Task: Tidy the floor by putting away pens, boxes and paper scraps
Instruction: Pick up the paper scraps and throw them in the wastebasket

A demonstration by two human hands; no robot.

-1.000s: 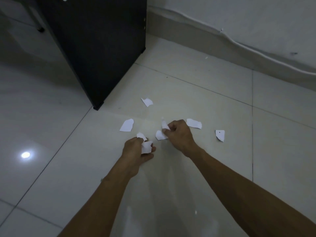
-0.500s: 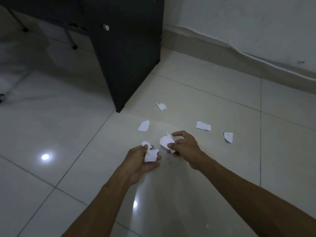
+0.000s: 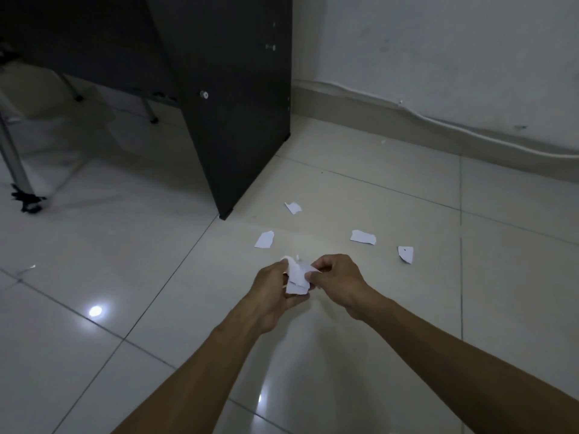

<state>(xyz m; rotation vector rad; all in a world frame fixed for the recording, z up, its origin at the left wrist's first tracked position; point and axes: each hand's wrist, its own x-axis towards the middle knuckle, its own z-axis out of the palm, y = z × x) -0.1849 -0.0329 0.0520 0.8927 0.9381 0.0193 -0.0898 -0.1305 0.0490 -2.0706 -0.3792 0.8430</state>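
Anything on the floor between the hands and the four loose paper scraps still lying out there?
Nothing visible. Left hand and right hand hold the gathered scraps; bare tile lies between them and the scraps. The desk panel stands behind the farthest one.

The place looked like a plain room in a home or a small office, dimly lit. The floor was laid with large glossy pale tiles that threw back small ceiling-light reflections. A dark laminate desk panel stood on end near the corner, its fixing screws showing on the side (the flat-pack kind of furniture). Behind it stood thin metal legs of other furniture, which piece could not be told. A white painted wall met the floor at a tiled skirting, with a thin white cable running along its top.
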